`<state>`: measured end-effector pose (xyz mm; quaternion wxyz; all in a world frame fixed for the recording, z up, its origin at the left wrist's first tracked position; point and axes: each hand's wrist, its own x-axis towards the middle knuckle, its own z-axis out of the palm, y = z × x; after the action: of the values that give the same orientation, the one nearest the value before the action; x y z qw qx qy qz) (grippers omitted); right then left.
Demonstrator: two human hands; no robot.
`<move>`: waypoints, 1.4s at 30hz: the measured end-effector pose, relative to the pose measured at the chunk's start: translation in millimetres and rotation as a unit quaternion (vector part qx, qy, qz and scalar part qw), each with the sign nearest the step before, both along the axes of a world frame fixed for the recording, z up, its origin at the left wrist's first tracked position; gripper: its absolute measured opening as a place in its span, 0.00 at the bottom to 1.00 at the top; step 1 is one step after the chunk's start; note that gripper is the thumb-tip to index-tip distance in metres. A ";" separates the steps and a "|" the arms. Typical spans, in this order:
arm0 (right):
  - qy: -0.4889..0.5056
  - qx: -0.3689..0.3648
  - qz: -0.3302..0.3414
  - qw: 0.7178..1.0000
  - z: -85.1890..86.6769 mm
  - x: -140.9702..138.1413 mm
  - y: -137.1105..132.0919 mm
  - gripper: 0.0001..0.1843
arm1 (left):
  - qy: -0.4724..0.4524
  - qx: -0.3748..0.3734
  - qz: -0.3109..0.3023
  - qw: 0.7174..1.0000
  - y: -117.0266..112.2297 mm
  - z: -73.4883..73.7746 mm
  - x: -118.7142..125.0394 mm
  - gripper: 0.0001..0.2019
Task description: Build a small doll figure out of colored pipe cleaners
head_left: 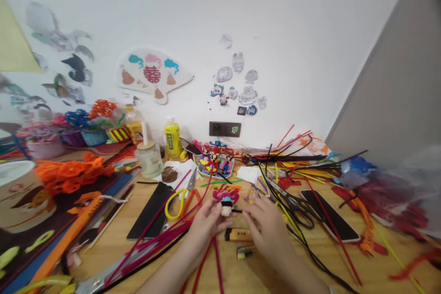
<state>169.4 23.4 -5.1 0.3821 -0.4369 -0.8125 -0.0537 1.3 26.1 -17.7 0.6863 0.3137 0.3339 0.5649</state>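
Note:
Near the middle of the table, my left hand (pixel 204 224) is closed around a small doll figure (pixel 226 209) with a pale lower part, a black and blue band and a magenta and orange top. My right hand (pixel 270 227) is closed, its fingertips on the end of a short black stem (pixel 237 211) that reaches to the doll. Whether the stem is fixed to the doll I cannot tell. Magenta and red pipe cleaners (pixel 217 264) run below my left hand. Beneath the hands lie an orange box cutter (pixel 238 234) and a small yellow-black piece (pixel 244 252).
Scissors with yellow-orange handles (pixel 175 204) lie left, beside a black slab (pixel 150 211). Black scissors (pixel 299 204) and a phone (pixel 332 218) are right. Behind stand a tray of small dolls (pixel 215 161), a yellow bottle (pixel 172 138) and a glass jar (pixel 149 161).

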 end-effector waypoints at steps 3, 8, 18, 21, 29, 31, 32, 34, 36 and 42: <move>0.037 -0.012 0.013 0.999 -3.0 -3.0 -6.8 0.10 | 0.039 -0.023 0.022 0.999 -2.0 -0.1 2.1 0.19; 0.109 -0.027 0.006 0.994 -4.7 -4.9 -9.6 0.08 | 0.044 -0.034 0.009 0.998 -5.8 6.2 4.8 0.23; 0.163 -0.073 -0.002 0.984 -8.4 -6.5 -7.6 0.05 | 0.048 -0.012 -0.033 0.998 -10.6 5.9 7.6 0.25; 0.149 -0.066 0.006 0.987 -7.2 -7.2 -8.9 0.05 | 0.042 0.013 -0.031 0.999 -8.2 0.8 7.4 0.24; 0.137 -0.053 0.021 0.989 -7.5 -5.8 -6.5 0.05 | 0.043 0.015 -0.024 0.999 -6.3 -3.0 6.2 0.23; 0.135 -0.061 0.019 0.989 -8.5 -5.0 -4.9 0.05 | 0.052 0.023 -0.026 0.998 -6.0 -3.6 6.6 0.24; 0.135 -0.066 0.017 0.989 -8.8 -4.7 -4.4 0.05 | 0.058 0.028 -0.026 0.998 -6.0 -3.9 6.9 0.24; 0.136 -0.073 0.014 0.988 -9.3 -4.7 -3.9 0.04 | 0.064 0.032 -0.024 0.997 -6.4 -4.4 7.7 0.23; 0.146 -0.085 0.021 0.985 -9.4 -5.4 -4.0 0.03 | 0.057 0.020 -0.017 0.998 -7.7 -4.4 8.8 0.23; 0.218 -0.147 0.058 0.963 -9.2 -6.4 -3.2 0.04 | 0.039 0.000 -0.022 0.999 -11.8 -1.5 11.1 0.22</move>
<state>163.1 20.1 -14.4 0.4843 -0.4415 -0.7322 0.1853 12.5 14.3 -19.2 0.6847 0.3433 0.3535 0.5370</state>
